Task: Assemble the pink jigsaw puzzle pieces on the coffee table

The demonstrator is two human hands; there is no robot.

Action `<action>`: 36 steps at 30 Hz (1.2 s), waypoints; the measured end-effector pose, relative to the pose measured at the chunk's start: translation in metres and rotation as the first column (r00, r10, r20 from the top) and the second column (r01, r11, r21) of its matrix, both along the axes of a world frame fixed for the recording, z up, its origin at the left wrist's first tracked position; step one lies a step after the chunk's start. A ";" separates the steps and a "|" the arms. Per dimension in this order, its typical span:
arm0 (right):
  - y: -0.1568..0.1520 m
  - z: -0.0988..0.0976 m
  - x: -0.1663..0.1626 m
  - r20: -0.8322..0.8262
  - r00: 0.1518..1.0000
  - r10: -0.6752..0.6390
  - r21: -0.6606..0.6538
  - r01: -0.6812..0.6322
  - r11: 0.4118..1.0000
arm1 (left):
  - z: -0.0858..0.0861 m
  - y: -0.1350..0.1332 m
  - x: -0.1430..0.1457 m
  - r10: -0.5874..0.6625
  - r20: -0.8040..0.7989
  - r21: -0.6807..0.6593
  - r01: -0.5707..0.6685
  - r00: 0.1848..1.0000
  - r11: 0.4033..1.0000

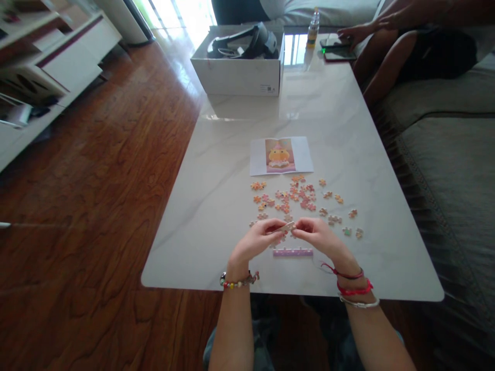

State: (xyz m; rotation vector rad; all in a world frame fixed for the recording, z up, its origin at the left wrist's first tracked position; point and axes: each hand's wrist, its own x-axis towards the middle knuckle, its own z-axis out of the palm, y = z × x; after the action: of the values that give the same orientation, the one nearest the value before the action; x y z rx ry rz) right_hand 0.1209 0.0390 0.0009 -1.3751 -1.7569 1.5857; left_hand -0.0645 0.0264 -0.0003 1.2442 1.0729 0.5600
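Note:
Both hands meet above the white table near its front edge, pinching a small strip of joined jigsaw pieces point(286, 227). My left hand point(260, 238) grips the strip's left part, with fingers closed. At its right end, my right hand point(315, 234) is closed too, thumb and fingertips on the strip. Just below the hands lies a joined purple row of jigsaw pieces point(293, 252). Beyond them spread many loose jigsaw pieces point(296, 195) in pink, orange and yellow; some are hidden behind my hands. A sheet with a reference picture point(280, 155) lies behind the pieces.
A white box point(240, 77) holding a black headset stands at the table's far end. A bottle point(313, 30) and phones point(338, 50) are at the far right. Another person's hands point(359, 33) and legs are there, by a grey sofa point(452, 154).

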 end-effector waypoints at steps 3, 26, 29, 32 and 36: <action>0.001 0.001 0.000 -0.070 0.997 -0.025 -0.122 0.016 0.992 | 0.000 0.001 -0.004 0.027 0.029 -0.056 -0.025 0.999 0.998; 0.000 -0.020 0.003 0.313 0.947 -0.068 0.130 0.028 0.991 | -0.021 0.014 0.007 0.088 -0.248 0.281 -0.015 0.965 0.959; -0.002 -0.019 0.001 0.398 0.913 -0.091 0.197 0.012 0.980 | -0.007 0.009 -0.001 0.182 -0.322 0.451 -0.019 0.929 0.892; -0.004 -0.022 -0.002 0.434 0.890 -0.138 0.267 0.020 0.964 | 0.004 -0.001 -0.011 0.330 -0.464 0.475 -0.083 0.822 0.876; -0.007 -0.022 -0.004 0.499 0.851 -0.162 0.356 -0.031 0.934 | 0.002 -0.011 -0.013 0.313 -0.629 0.361 -0.090 0.712 0.928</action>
State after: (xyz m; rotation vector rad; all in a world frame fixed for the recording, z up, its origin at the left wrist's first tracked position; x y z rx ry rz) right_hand 0.1172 0.0324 -0.0213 -1.7597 -2.1327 0.8276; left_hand -0.0778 0.0149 0.0020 1.6810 1.8188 0.4489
